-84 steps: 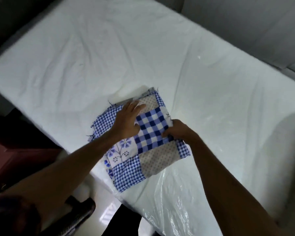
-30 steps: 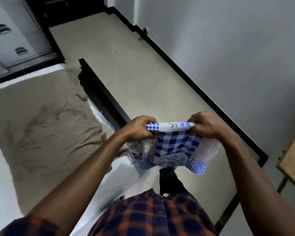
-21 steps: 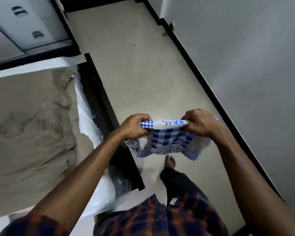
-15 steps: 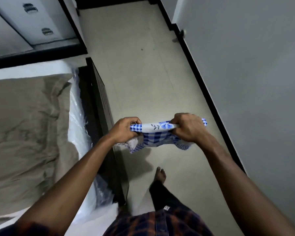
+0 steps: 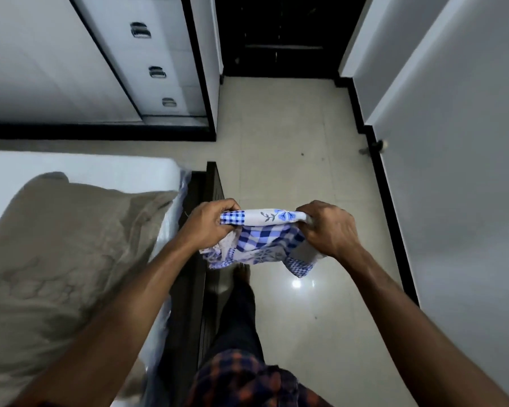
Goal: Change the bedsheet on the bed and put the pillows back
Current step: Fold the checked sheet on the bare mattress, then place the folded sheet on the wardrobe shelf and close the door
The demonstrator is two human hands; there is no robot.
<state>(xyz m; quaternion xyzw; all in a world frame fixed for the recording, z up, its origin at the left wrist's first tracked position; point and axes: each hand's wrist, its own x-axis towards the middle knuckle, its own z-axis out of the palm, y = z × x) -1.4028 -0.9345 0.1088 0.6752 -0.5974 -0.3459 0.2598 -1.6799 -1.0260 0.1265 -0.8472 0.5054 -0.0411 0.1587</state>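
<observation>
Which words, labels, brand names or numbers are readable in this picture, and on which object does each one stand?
None: no text can be read anywhere in this view.
The folded bedsheet, gripped by the left hand and the right hand, shows only blue checks and a flower print.
The drawer fronts carry only metal handles.
The pillow shows a faint pattern, no letters.

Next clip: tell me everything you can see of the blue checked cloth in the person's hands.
The blue checked cloth is soft patchwork fabric: blue-and-white gingham squares and a white patch printed with blue flowers. It is bunched, not spread. Its top edge is pulled level between the left hand and the right hand, which both grip it; the rest hangs in loose folds. It is held in the air above the tiled floor, and only the hands touch it.
</observation>
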